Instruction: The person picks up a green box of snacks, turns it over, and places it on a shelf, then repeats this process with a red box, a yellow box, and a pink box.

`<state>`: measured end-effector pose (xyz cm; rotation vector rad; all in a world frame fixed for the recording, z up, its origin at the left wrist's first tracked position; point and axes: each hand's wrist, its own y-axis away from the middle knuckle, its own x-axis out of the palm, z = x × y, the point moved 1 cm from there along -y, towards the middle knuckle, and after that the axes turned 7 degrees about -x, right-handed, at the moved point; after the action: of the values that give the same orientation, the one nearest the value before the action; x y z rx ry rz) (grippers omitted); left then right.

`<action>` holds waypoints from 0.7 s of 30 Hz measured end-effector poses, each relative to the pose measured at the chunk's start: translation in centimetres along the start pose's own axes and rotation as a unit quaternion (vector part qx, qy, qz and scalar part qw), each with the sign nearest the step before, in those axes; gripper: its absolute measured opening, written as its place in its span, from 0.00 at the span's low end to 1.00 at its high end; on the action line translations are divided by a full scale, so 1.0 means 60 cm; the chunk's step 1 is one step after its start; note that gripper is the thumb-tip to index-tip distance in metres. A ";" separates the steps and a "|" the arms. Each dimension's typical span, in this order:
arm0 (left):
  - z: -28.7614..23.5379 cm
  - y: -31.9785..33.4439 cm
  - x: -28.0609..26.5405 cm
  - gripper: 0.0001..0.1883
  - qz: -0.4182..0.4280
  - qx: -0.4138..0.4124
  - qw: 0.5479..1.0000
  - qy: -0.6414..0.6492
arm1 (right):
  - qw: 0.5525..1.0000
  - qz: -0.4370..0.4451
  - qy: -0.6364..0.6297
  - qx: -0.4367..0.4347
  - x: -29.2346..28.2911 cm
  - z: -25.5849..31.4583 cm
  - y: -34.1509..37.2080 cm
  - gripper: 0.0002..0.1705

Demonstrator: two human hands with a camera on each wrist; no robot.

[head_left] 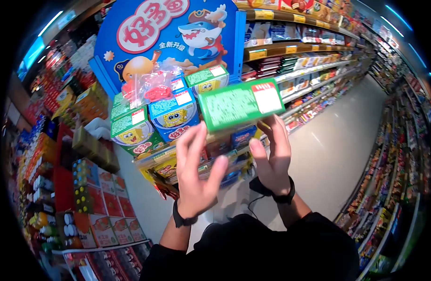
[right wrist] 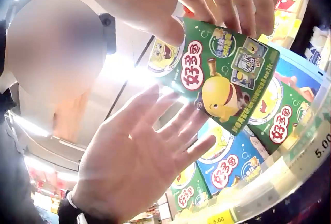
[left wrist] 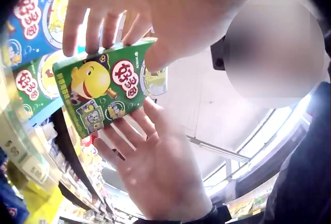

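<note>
A green snack box [head_left: 241, 104] with a white-and-red label on its upper side is up between my two hands, in front of the stacked boxes. My left hand [head_left: 195, 173] reaches its left end with fairly straight fingers; the thumb stands off toward me. At the other end are the fingers of my right hand [head_left: 277, 159], its thumb also apart from the box. Both wrist views show the box's cartoon front [left wrist: 98, 84], [right wrist: 217, 74] and the spread palms. Blue and green boxes of the same kind [head_left: 173, 114], [head_left: 131, 126] sit close behind on a display stand.
A blue display board [head_left: 168, 37] rises behind the stacked boxes. Small plastic bags with red contents [head_left: 154, 89] lie on top of them. Stocked shelves [head_left: 299, 47] run along the right, and an aisle floor [head_left: 328, 136] passes beside them. Cartons [head_left: 103, 187] stand at left.
</note>
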<state>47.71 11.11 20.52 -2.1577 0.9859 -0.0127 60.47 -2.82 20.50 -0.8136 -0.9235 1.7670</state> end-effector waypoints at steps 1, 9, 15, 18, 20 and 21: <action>0.003 -0.009 0.004 0.33 -0.008 -0.010 1.000 -0.013 | 1.000 0.005 -0.022 0.017 0.003 -0.016 -0.010 0.30; 0.034 -0.024 0.056 0.36 -0.092 -0.047 0.991 -0.084 | 0.991 0.083 -0.100 0.019 0.001 -0.091 -0.041 0.29; 0.040 -0.017 0.082 0.36 -0.104 -0.085 0.983 -0.125 | 0.993 0.108 -0.044 0.005 -0.006 -0.125 -0.038 0.29; 0.047 -0.018 0.090 0.36 -0.116 -0.088 0.977 -0.158 | 0.988 0.129 -0.077 0.020 -0.007 -0.136 -0.040 0.28; 0.052 -0.016 0.095 0.36 -0.129 -0.102 0.974 -0.157 | 0.986 0.148 -0.068 0.025 -0.008 -0.150 -0.034 0.28; 0.054 -0.014 0.099 0.36 -0.138 -0.113 0.974 -0.143 | 0.986 0.155 -0.053 0.020 -0.007 -0.158 -0.030 0.28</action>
<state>53.38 9.62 17.09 -2.4040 0.5403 0.2816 69.34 -0.56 17.39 -0.8807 -0.8615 2.1083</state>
